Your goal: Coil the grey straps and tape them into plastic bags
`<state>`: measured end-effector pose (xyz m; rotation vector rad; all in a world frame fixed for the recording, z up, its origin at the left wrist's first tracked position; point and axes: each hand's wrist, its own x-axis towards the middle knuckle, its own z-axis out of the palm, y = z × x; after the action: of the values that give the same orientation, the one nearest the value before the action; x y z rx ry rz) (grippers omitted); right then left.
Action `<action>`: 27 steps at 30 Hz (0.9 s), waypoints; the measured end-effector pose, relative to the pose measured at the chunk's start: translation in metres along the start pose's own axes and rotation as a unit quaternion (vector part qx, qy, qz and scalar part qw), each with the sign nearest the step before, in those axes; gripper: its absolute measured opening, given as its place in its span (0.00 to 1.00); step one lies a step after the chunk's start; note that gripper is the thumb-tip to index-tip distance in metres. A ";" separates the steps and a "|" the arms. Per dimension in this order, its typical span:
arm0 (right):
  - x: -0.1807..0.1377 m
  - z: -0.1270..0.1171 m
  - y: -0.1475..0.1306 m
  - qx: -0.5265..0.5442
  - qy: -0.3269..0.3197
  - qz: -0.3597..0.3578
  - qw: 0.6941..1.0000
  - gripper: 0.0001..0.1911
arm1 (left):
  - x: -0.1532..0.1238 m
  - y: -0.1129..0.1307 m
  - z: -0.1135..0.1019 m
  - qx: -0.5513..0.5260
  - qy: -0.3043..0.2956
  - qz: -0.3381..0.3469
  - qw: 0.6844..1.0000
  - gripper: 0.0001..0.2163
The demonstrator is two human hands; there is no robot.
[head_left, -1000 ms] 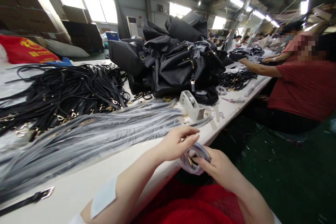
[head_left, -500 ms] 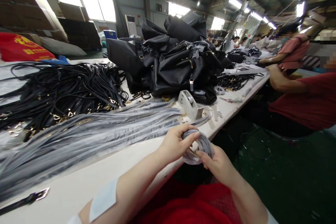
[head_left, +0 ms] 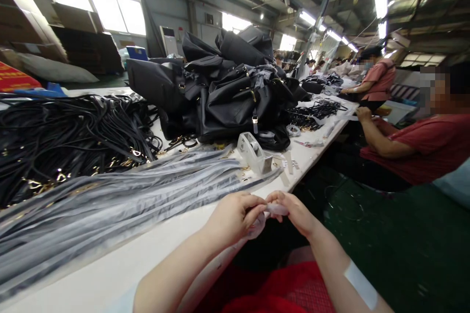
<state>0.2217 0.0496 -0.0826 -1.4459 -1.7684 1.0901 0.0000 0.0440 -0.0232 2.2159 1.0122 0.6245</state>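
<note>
My left hand [head_left: 233, 216] and my right hand [head_left: 293, 210] meet just off the white table's [head_left: 121, 264] near edge, both closed on a small coiled strap wrapped in clear plastic [head_left: 266, 212]. Most of the coil is hidden behind my fingers. A pile of plastic-wrapped straps [head_left: 121, 195] lies on the table just left of my hands. A white tape dispenser [head_left: 251, 151] stands beyond them.
A heap of loose black straps with gold clasps [head_left: 69, 137] fills the far left. Black bags [head_left: 223, 88] are stacked mid-table. A person in a red shirt [head_left: 422, 146] sits at the right; others work farther along. Green floor [head_left: 404, 244] lies to the right.
My hands have closed tighter round the coiled strap, which now shows less. The view has swung right, and the seated person's arm has pulled back toward their body.
</note>
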 end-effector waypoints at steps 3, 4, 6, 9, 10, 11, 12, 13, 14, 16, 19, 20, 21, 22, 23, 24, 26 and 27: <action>0.027 -0.022 0.030 -0.117 0.112 0.055 0.985 0.31 | 0.004 -0.011 0.007 0.138 -0.020 -0.049 0.989 0.14; 0.035 -0.029 0.037 -0.163 0.146 0.074 0.973 0.25 | 0.005 -0.014 0.010 0.174 -0.035 -0.068 0.982 0.15; 0.047 -0.040 0.048 -0.256 0.192 0.107 0.941 0.17 | 0.008 -0.016 0.016 0.221 -0.064 -0.092 0.969 0.16; 0.061 -0.046 0.055 -0.371 0.201 0.136 0.896 0.15 | 0.010 -0.016 0.022 0.247 -0.076 -0.087 0.962 0.16; 0.064 -0.046 0.055 -0.401 0.192 0.142 0.885 0.15 | 0.010 -0.016 0.023 0.252 -0.078 -0.082 0.961 0.15; 0.068 -0.044 0.055 -0.426 0.181 0.147 0.874 0.14 | 0.010 -0.016 0.024 0.257 -0.079 -0.079 0.960 0.15; 0.071 -0.042 0.054 -0.449 0.169 0.150 0.865 0.13 | 0.009 -0.016 0.025 0.260 -0.079 -0.078 0.959 0.15; 0.074 -0.040 0.053 -0.468 0.157 0.151 0.856 0.12 | 0.009 -0.016 0.026 0.264 -0.079 -0.078 0.958 0.15; 0.077 -0.039 0.053 -0.485 0.145 0.152 0.849 0.12 | 0.009 -0.017 0.026 0.265 -0.079 -0.077 0.958 0.15; 0.080 -0.037 0.053 -0.510 0.126 0.150 0.838 0.12 | 0.008 -0.018 0.026 0.265 -0.078 -0.078 0.958 0.15; 0.081 -0.040 0.055 -0.529 0.111 0.147 0.828 0.12 | 0.008 -0.018 0.026 0.262 -0.081 -0.079 0.958 0.15; 0.080 -0.042 0.056 -0.532 0.111 0.146 0.827 0.12 | 0.008 -0.018 0.025 0.261 -0.081 -0.079 0.959 0.15; 0.079 -0.045 0.058 -0.533 0.112 0.145 0.826 0.12 | 0.008 -0.018 0.025 0.260 -0.080 -0.078 0.959 0.15; 0.077 -0.048 0.059 -0.532 0.115 0.144 0.826 0.11 | 0.009 -0.017 0.025 0.260 -0.079 -0.076 0.959 0.15; 0.075 -0.050 0.061 -0.530 0.119 0.143 0.827 0.12 | 0.009 -0.017 0.024 0.261 -0.078 -0.075 0.959 0.15; 0.074 -0.052 0.062 -0.526 0.124 0.141 0.829 0.12 | 0.009 -0.016 0.024 0.262 -0.076 -0.074 0.959 0.15; 0.071 -0.054 0.065 -0.514 0.137 0.138 0.835 0.12 | 0.009 -0.014 0.024 0.261 -0.075 -0.075 0.959 0.16; 0.070 -0.055 0.066 -0.505 0.145 0.137 0.840 0.12 | 0.009 -0.013 0.024 0.259 -0.077 -0.075 0.960 0.16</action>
<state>0.2839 0.1346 -0.1173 -2.3611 -2.0174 -0.0921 0.0137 0.0499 -0.0479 2.5452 1.3631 0.1169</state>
